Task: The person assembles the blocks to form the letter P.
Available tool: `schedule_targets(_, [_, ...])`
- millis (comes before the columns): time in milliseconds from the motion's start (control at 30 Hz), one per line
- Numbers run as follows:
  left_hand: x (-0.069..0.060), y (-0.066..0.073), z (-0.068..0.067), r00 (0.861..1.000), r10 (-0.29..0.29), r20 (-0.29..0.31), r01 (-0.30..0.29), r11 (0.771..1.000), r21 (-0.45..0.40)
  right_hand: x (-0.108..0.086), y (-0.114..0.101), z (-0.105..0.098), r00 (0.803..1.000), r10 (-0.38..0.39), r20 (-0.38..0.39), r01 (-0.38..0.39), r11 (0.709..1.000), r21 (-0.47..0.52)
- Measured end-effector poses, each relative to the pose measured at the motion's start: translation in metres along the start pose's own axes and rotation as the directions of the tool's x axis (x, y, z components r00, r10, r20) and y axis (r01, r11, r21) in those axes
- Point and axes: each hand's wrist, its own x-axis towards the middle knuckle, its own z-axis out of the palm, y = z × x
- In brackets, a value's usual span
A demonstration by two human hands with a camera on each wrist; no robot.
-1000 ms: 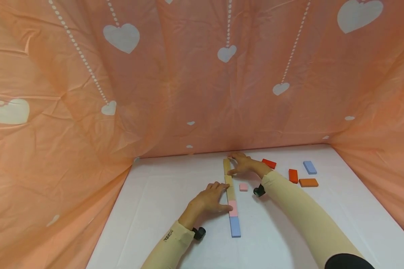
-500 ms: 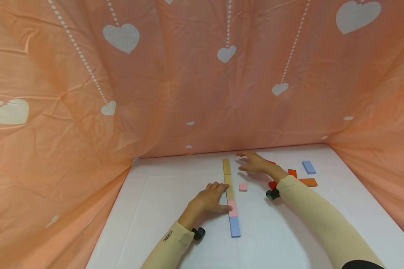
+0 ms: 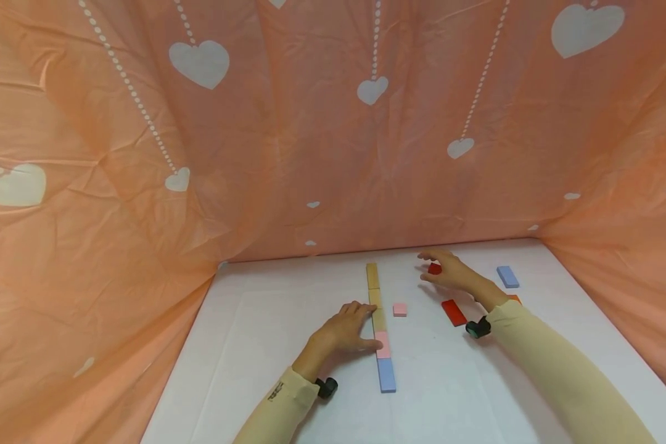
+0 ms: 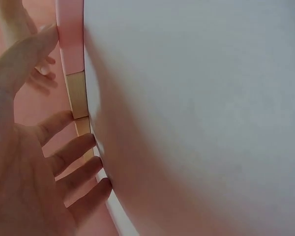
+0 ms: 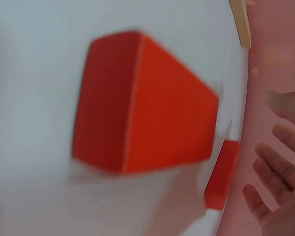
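At left, your left hand (image 3: 341, 330) is lying along a straight row of blocks, its grip spreading loosely and clasping nothing: your thumb is resting at the pink block (image 3: 383, 350) and your forefinger at the tan blocks (image 3: 373, 276), apparently steadying the line. End to end, the three tan blocks are leading from the far side to the pink one, with a blue block (image 3: 386, 376) finishing the row nearest you. Just right of it, a small pink block (image 3: 399, 309) is sitting apart, seemingly a loose piece. Farther right, your right hand (image 3: 451, 272) is hovering with a wide grip, holding nothing, and a far red block (image 3: 435, 269) is showing between thumb and fingers. A nearer red block (image 3: 454, 313) is lying askew by your wrist camera (image 3: 478, 327); beyond, a second blue block (image 3: 507, 277) is lying well apart and an orange block (image 3: 514, 298) is peeking past your sleeve (image 3: 549, 351). Everything is lying flat on a white worktop (image 3: 255, 345), where a creased orange sheet (image 3: 311, 142) printed with pale hearts is screening off the room.
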Motion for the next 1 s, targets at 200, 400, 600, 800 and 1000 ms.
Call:
schedule_targets(200, [0.001,-0.002,0.001,1.000,0.004,-0.003,-0.004,1.000,0.002,-0.007,0.010,-0.009,0.999,0.045,-0.028,-0.046,0.998,-0.044])
schedule_targets(400, [0.001,-0.003,0.002,1.000,0.005,-0.004,-0.005,1.000,0.009,-0.012,0.021,-0.016,0.990,0.140,-0.035,-0.143,0.983,-0.115])
schedule_targets(600, [0.002,-0.003,0.003,1.000,0.009,-0.006,-0.009,1.000,0.002,-0.015,0.033,-0.020,0.983,0.178,-0.038,-0.182,0.971,-0.152])
schedule_targets(800, [0.002,-0.004,0.003,1.000,0.011,-0.004,-0.011,1.000,-0.005,-0.015,0.038,-0.021,0.981,0.190,-0.027,-0.192,0.970,-0.151])
schedule_targets(1000, [0.001,-0.003,0.001,1.000,0.017,0.000,-0.017,1.000,-0.006,-0.015,0.038,-0.020,0.979,0.201,-0.026,-0.203,0.968,-0.145])
